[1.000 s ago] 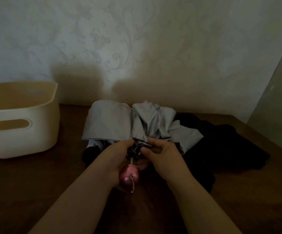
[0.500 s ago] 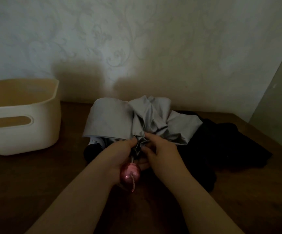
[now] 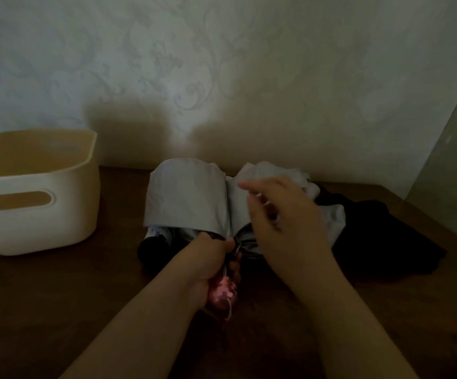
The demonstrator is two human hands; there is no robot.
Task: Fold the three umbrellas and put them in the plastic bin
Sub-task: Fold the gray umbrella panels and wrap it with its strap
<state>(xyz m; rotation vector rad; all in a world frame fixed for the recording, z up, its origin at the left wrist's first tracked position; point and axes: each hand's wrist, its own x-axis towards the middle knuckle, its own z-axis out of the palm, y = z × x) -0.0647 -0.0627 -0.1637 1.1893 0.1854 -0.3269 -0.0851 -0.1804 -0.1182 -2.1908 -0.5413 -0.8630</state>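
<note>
A grey umbrella [image 3: 186, 198] lies collapsed but loose in the middle of the table, its fabric spread in flaps. My left hand [image 3: 210, 258] grips its shaft just above the pink handle [image 3: 221, 294]. My right hand [image 3: 290, 222] hovers, blurred, over the right flaps with fingers loosely spread, and nothing shows in its grasp. A black umbrella [image 3: 380, 233] lies crumpled to the right, partly under the grey one. A dark rounded piece [image 3: 153, 247] pokes out below the grey canopy's left edge; what it belongs to is hidden. The cream plastic bin [image 3: 44, 228] stands at the left.
The dark wooden table [image 3: 57, 296] runs back to a patterned wall [image 3: 221, 77]. A pale panel [image 3: 451, 165] closes off the right side. The room is dim, so the dark fabric shows little detail.
My right hand has left the spot near the handle and risen up over the grey fabric. My left hand keeps its grip on the shaft. The right flaps have shifted.
</note>
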